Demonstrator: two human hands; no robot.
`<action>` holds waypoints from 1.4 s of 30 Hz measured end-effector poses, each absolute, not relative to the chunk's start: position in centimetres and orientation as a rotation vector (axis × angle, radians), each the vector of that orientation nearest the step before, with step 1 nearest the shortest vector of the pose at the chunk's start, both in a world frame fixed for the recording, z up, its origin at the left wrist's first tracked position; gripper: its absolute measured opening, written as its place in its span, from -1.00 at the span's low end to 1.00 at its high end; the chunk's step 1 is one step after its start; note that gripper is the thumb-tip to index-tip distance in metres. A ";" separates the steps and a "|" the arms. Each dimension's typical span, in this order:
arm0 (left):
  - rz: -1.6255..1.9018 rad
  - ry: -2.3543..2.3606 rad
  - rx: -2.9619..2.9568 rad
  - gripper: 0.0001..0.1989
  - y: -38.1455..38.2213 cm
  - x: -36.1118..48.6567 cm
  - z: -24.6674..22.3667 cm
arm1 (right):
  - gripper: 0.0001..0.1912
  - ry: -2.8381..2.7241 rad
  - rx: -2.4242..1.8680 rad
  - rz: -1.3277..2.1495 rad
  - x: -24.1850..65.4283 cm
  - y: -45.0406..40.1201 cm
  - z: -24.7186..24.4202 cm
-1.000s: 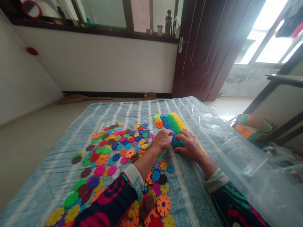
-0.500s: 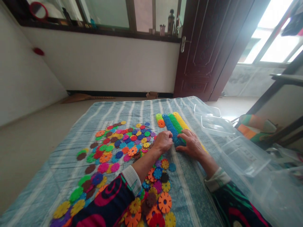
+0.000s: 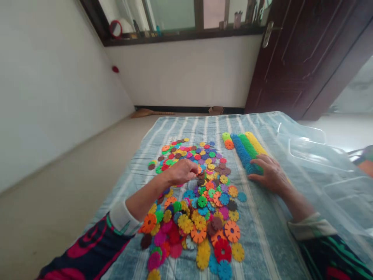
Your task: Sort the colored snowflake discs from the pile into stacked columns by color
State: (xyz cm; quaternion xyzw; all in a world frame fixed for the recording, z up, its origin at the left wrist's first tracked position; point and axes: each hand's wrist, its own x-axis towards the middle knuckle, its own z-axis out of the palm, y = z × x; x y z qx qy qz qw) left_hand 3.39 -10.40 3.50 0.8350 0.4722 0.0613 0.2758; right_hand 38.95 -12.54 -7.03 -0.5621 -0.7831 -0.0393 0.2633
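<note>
Over the scattered pile of notched plastic discs [image 3: 201, 222], my left hand [image 3: 183, 172] has its fingers pinched together. An orange disc shows right at the fingertips; whether it is held or lies in the pile I cannot tell. My right hand [image 3: 269, 171] rests with fingers apart at the near end of the overlapping disc rows. These are a blue row [image 3: 242, 152], a green row [image 3: 248, 146] and a yellow row [image 3: 256, 143]. Left of the blue row lies a short line with lime discs [image 3: 226, 136] and an orange disc [image 3: 229, 144].
The discs lie on a striped blue-grey cloth [image 3: 262, 217]. Clear plastic boxes [image 3: 317, 155] stand along the right side. Beyond the far edge are a wall, a dark red door [image 3: 294, 58] and a broom [image 3: 145, 112] on the floor.
My left hand has moved away from the blue row, leftward over the loose pile. My right hand stays by the rows. The whole view has swung to the left.
</note>
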 end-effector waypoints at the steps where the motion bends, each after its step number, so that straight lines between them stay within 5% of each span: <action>1: 0.145 1.291 2.223 -0.88 -11.1 2.4 3.6 | -0.61 -2.119 -1.518 -0.113 39.0 -12.5 -7.1; 18: -0.071 1.453 2.236 -0.96 -14.6 1.3 1.3 | -0.57 -2.115 -1.562 -0.178 39.5 -12.5 -7.6; 42: 0.614 1.475 1.744 -0.82 -15.0 -0.3 2.4 | -0.58 -2.112 -1.506 -0.231 37.9 -13.7 -4.7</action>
